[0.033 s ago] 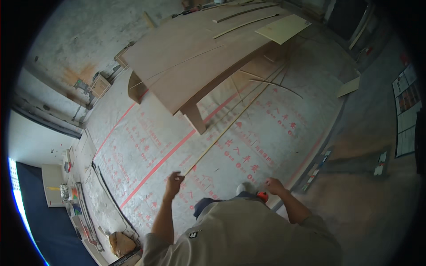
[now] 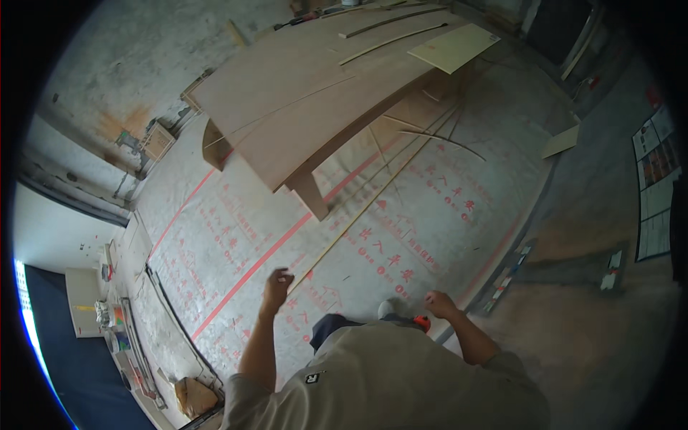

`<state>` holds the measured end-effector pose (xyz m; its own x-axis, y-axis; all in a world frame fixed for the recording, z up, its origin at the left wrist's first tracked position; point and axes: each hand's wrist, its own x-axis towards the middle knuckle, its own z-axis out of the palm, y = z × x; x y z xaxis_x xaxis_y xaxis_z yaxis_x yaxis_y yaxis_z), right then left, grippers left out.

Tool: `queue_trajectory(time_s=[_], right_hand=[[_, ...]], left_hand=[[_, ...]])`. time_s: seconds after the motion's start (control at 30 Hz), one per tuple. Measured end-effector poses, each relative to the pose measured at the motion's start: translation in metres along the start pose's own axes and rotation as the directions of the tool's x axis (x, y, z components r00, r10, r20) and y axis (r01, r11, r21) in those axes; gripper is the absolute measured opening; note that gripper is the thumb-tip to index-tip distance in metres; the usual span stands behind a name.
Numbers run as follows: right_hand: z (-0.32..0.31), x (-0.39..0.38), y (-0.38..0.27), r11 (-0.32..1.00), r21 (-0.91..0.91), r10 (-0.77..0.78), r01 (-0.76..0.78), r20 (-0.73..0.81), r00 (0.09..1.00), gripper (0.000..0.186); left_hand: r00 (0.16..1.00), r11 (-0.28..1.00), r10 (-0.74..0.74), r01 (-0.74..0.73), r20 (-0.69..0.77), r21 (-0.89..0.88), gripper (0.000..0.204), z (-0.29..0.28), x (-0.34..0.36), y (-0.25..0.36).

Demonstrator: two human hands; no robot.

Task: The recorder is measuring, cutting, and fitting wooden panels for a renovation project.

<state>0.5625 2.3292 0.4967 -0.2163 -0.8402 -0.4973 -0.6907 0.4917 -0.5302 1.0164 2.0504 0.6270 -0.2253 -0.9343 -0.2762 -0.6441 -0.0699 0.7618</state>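
Thin wooden strip [image 2: 349,226], as its yellowish colour suggests, runs slantwise over the printed floor film [image 2: 459,251], its near end just beside the fingers of the left hand [image 2: 276,289] and its far part reaching toward other strips beside the big brown worktable [image 2: 287,143]. The left hand is narrow, with fingers bent close together; whether they pinch the strip I cannot tell. The right hand [image 2: 441,304] is loosely curled near the person's side, close to a red-orange object [image 2: 423,324] too small to identify, and its grasp cannot be made out either. My judgement is that the step in hand is handling or lining up this strip; the next move would call for a sure hold on the near end, keeping the far part clear of the others. As for writing, the film carries repeated red characters, arrows and house outlines, the grey shirt [image 2: 401,380] bears a small dark badge [image 2: 312,378], and a wall poster [image 2: 656,186] at the right shows panels too dim to read.
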Motion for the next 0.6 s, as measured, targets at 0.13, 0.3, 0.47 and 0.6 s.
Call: queue_trajectory(time_s=[0.13, 0.3, 0.47, 0.6], right_hand=[[-0.062, 0.032, -0.009, 0.991, 0.115, 0.061, -0.069, 0.07, 0.996, 0.035], [-0.139, 0.113, 0.004, 0.869, 0.383, 0.31, -0.314, 0.074, 0.948, 0.035], [-0.222, 0.198, 0.038, 0.806, 0.445, 0.458, -0.39, -0.052, 0.888, 0.036], [-0.292, 0.213, 0.04, 0.649, 0.625, 0.591, -0.434, -0.054, 0.805, 0.033]], left_hand=[[0.993, 0.986, 0.115, -0.115, -0.015, -0.119, 0.037, 0.03, 0.145, 0.1], [0.935, 0.936, 0.34, -0.347, -0.104, -0.058, 0.044, 0.086, 0.343, 0.208], [0.84, 0.861, 0.497, -0.508, -0.216, 0.004, 0.05, 0.142, 0.578, 0.318], [0.856, 0.859, 0.496, -0.46, -0.145, 0.223, 0.052, 0.19, 0.709, 0.414]])
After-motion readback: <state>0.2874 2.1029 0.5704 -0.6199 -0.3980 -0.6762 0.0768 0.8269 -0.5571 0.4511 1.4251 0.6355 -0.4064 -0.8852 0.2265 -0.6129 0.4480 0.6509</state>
